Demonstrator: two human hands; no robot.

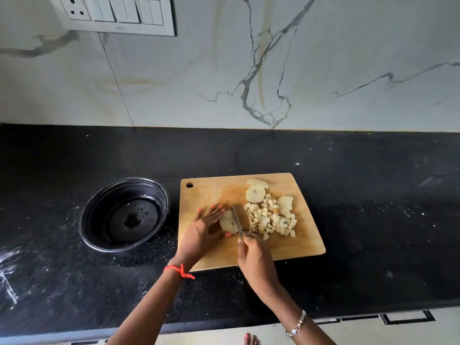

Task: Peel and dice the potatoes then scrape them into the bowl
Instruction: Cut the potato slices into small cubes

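A wooden cutting board (pixel 293 247) lies on the black counter. My left hand (pixel 201 230) presses on a peeled potato piece (pixel 227 222) near the board's left side. My right hand (pixel 256 260) grips a small knife (pixel 237 221), its blade set down into that piece. To the right lies a heap of diced potato (pixel 271 220). Behind it rest two round potato slices (pixel 255 193). A dark bowl (pixel 99 235) stands left of the board, holding no potato.
The black counter (pixel 373 195) stretches right of the board, speckled with small white scraps. A marble wall (pixel 249 70) with a switch panel (pixel 117 13) rises behind. The counter's front edge runs just below my forearms.
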